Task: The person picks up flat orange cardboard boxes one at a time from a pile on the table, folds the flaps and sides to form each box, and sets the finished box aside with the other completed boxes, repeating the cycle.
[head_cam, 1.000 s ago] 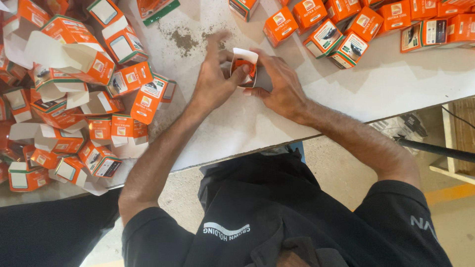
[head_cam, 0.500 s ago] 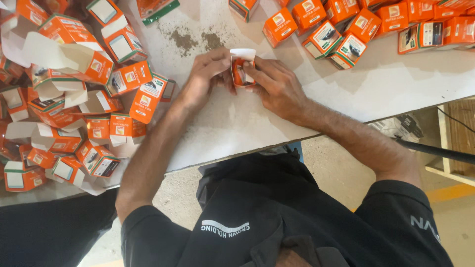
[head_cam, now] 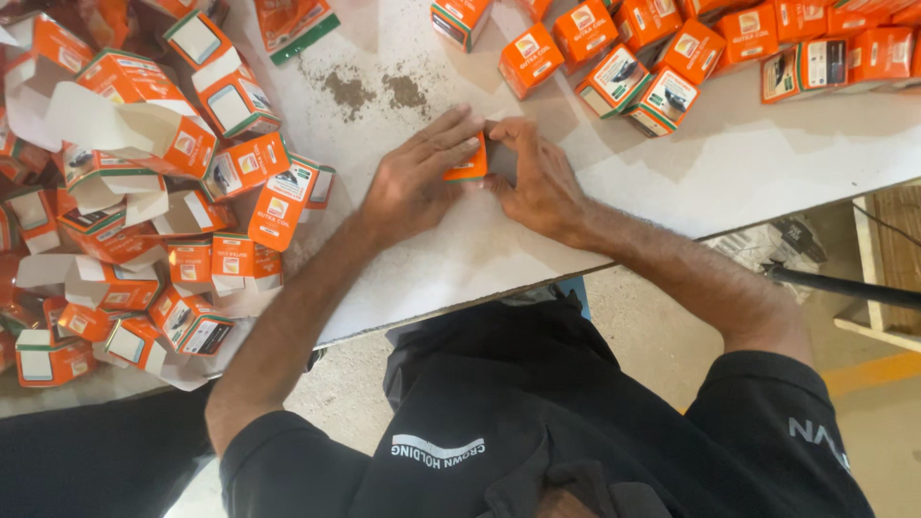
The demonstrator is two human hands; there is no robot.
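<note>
My left hand [head_cam: 413,182] and my right hand [head_cam: 539,180] meet at the middle of the white table [head_cam: 787,163], both closed around one small orange carton [head_cam: 468,163]. The carton rests on the tabletop. My left fingers lie flat over its top, and my right fingers press against its dark right side. Only an orange corner and a dark face of it show between the hands.
A heap of open orange-and-white cartons [head_cam: 144,201] with flaps up covers the table's left side. Closed orange cartons [head_cam: 672,58] lie in rows along the far right. An orange pouch [head_cam: 293,24] and a patch of brown dust [head_cam: 374,91] are just beyond my hands.
The carton was held up with a white flap open; both hands have brought it down onto the table, and the flap no longer shows.
</note>
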